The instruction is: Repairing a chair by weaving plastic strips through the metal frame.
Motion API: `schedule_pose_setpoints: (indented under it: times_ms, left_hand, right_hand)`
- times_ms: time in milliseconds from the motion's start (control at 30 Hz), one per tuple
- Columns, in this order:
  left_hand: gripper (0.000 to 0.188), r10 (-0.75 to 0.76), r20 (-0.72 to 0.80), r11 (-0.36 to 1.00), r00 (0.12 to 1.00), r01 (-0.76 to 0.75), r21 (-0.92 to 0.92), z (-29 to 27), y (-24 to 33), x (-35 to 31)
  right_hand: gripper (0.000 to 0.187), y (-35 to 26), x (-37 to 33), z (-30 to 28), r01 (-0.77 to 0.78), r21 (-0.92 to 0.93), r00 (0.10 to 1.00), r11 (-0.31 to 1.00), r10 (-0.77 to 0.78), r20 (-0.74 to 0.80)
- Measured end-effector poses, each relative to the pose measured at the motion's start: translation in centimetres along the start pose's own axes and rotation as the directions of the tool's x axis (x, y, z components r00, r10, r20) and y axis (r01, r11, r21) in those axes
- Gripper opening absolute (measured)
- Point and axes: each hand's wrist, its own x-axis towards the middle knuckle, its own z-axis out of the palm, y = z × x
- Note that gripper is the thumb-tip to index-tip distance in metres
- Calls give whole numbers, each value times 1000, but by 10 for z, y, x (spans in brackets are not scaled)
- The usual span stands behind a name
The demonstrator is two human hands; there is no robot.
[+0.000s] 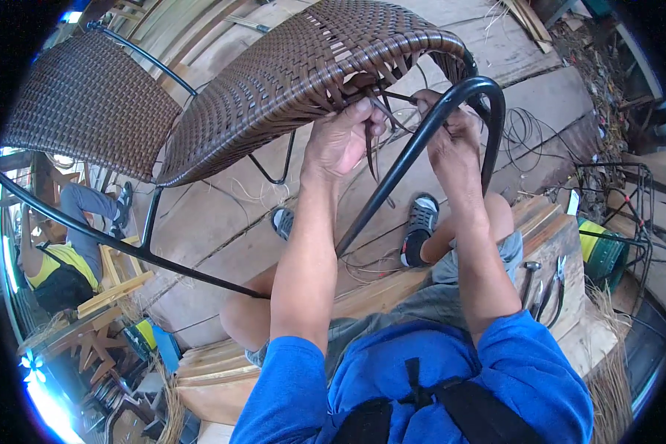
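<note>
A chair (274,81) with a brown woven seat and a black metal tube frame (436,118) is tipped up in front of me. My left hand (342,137) pinches dark brown weaving strips (370,140) at the unfinished edge of the seat, the loose ends hanging down below my fingers. To the right of the frame tube, my right hand (451,140) is closed on another strip where it crosses the tube. My knees and grey shoes (420,229) show below the chair.
I sit on a wooden bench (555,229) with pliers and a hammer (544,285) lying at my right. A green spool (603,255) and a wire frame (618,185) stand further right. Another person (66,259) in yellow sits at the left among wooden pieces. Wooden floor boards lie beneath.
</note>
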Motion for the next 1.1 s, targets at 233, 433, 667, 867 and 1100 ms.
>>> schedule_pose_setpoints:
  times_ms: [233,433,667,867,1100]
  left_hand:
    - [38,3,141,998,990,-11,57,-8,1,5]
    - [31,-23,48,998,999,21,55,-4,-2,-1]
    - [21,-62,35,996,997,59,73,-3,-3,-3]
    - [18,52,32,992,998,-55,110,2,-5,-5]
    - [41,38,59,995,998,-43,87,8,-5,-5]
  right_hand:
    - [15,1,10,4,100,-338,994,936,-108,-7]
    - [16,1,14,15,-2,-171,998,985,-9,-62]
    - [15,8,22,18,101,-197,993,975,-110,-36]
    - [14,1,15,22,129,-83,991,988,-126,41]
    - [18,-15,19,17,94,-290,993,953,-69,93]
